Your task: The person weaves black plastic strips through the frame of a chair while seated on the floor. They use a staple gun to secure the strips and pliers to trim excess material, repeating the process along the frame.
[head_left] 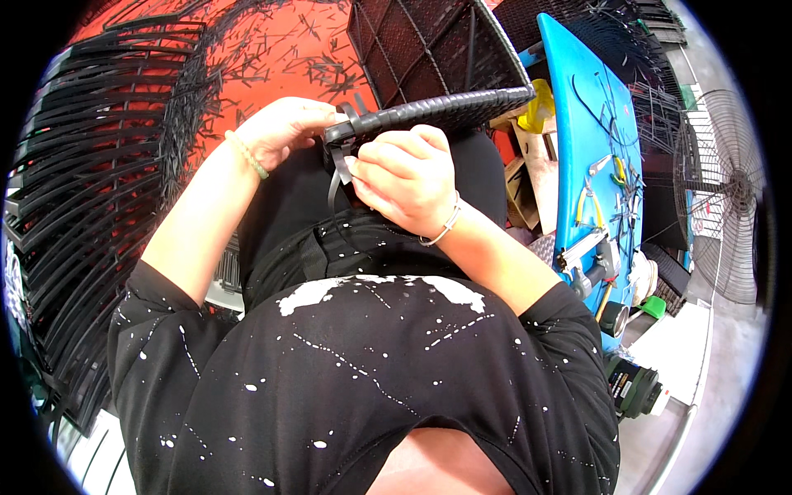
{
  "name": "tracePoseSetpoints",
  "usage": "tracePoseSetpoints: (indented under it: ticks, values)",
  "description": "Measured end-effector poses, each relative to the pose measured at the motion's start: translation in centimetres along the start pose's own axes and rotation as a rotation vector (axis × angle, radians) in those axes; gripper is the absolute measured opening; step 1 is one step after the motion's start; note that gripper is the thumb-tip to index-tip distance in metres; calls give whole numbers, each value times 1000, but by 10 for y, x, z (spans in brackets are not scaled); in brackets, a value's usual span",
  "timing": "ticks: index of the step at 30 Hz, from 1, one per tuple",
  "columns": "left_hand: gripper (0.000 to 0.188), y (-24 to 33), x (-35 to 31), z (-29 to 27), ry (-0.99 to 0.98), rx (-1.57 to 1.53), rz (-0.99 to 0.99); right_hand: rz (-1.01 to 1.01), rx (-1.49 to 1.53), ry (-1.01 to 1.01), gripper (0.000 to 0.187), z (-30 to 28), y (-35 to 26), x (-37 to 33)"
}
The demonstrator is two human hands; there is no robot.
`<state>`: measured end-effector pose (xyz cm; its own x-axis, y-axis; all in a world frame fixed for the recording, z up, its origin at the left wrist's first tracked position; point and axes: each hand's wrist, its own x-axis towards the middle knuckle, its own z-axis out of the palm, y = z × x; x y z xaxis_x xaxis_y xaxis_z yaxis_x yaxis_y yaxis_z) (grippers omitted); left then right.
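Observation:
Across my lap rests a black woven wicker piece, its wrapped edge running from my hands toward the right. My left hand has its thumb and fingers closed at the left end of that edge, where a flat strip passes round the corner. Just below the edge, my right hand is curled with its fingertips pinching a flat black plastic strip. The strip's loose end hangs toward my lap. Some fingertips of both hands are hidden behind the strip and the edge.
On the left stands a stack of black slatted frames. Cut black strips litter the red floor. A blue table on the right carries yellow-handled pliers, a grey tool and strip pieces. Beyond it stands a large fan.

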<state>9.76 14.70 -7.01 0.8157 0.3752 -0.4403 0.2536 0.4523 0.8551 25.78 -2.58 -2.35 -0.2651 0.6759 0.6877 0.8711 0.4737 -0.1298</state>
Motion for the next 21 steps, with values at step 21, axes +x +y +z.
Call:
tracePoseSetpoints:
  ticks: [21]
  values:
    - [22,-9,2,7,-121,-237,60,-6,-8,-2,11,-2,-1,1]
